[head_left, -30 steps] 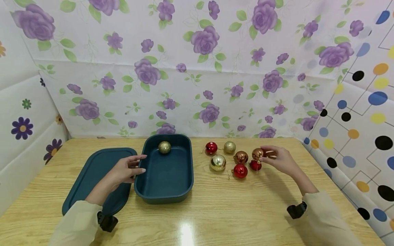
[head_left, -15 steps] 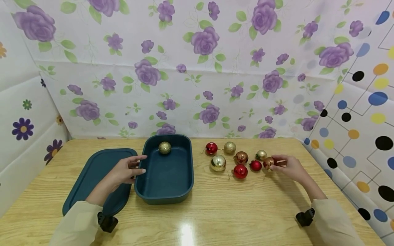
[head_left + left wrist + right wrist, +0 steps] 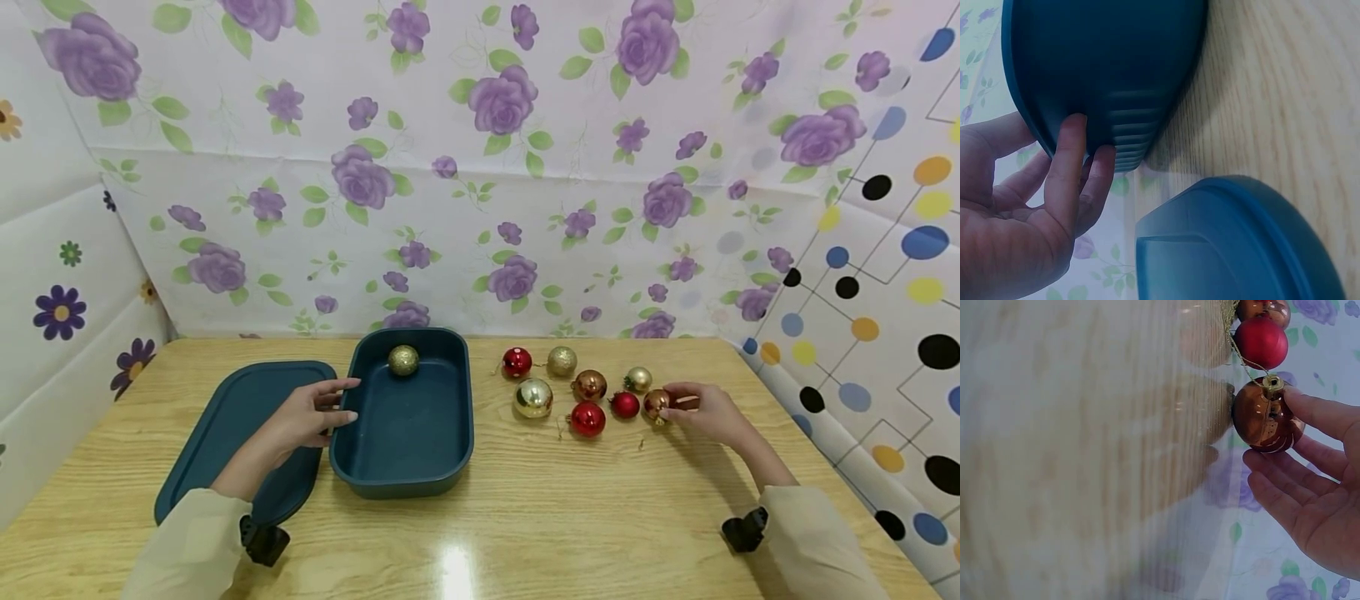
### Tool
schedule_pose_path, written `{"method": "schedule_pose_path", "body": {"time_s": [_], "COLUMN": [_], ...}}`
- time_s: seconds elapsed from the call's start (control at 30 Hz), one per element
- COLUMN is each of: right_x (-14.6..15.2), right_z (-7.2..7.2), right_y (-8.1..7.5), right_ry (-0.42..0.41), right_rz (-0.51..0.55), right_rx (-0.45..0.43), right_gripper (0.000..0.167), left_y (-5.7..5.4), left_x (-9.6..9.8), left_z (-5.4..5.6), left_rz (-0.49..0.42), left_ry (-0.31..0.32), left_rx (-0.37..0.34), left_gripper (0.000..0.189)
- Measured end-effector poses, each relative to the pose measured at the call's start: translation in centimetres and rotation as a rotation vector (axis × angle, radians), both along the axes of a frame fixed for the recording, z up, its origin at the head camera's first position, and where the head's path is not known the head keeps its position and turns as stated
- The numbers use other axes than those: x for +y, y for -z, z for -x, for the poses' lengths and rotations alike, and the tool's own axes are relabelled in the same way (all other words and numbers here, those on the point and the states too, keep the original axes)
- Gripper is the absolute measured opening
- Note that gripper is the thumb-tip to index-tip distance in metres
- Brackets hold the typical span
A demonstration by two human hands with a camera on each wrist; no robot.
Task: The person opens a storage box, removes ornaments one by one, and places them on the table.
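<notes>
My right hand (image 3: 708,410) holds a shiny copper-brown Christmas bauble (image 3: 657,405) at the right end of a group of baubles. In the right wrist view the thumb lies at the gold cap of this bauble (image 3: 1266,419), with the fingers on its far side, close against the tabletop. Beside it sit a matte red bauble (image 3: 624,405) and a small gold bauble (image 3: 638,379). My left hand (image 3: 303,414) grips the left wall of a dark teal box (image 3: 401,483). In the left wrist view, two fingertips press the box's outer wall (image 3: 1110,44). One glittery gold bauble (image 3: 403,361) lies inside the box.
Left of the box lies its teal lid (image 3: 247,417), partly under my left forearm. More baubles stand right of the box: a large gold one (image 3: 533,398), two shiny red ones, a glittery gold one (image 3: 562,361) and another brown one (image 3: 590,386). A floral cloth hangs behind the table.
My right hand has moved the brown bauble right and nearer, away from above the red bauble, uncovering the small gold one behind. The left hand has stayed at the box.
</notes>
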State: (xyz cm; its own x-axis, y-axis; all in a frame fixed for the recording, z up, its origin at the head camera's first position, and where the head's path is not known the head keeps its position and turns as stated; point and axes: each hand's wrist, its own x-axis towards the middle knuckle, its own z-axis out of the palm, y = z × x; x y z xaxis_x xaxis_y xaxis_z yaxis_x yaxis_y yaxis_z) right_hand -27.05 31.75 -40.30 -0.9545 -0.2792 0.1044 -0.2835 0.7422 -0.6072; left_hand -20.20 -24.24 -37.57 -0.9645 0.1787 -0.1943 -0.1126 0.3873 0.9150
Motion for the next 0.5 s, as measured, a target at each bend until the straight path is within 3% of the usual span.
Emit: {"method": "schedule_pose_path", "body": {"time_s": [0.5], "right_x": [0.17], "right_z": [-0.27], "right_y": [-0.33], "right_ry": [0.019], "right_rz": [0.007], "right_rx": [-0.030], "right_gripper": [0.054], "left_y": [-0.07], "left_x": [0.02], "left_z": [0.03], "left_rz": [-0.001], "left_ry": [-0.004], "left_rx": [0.000], "left_gripper": [0.061]}}
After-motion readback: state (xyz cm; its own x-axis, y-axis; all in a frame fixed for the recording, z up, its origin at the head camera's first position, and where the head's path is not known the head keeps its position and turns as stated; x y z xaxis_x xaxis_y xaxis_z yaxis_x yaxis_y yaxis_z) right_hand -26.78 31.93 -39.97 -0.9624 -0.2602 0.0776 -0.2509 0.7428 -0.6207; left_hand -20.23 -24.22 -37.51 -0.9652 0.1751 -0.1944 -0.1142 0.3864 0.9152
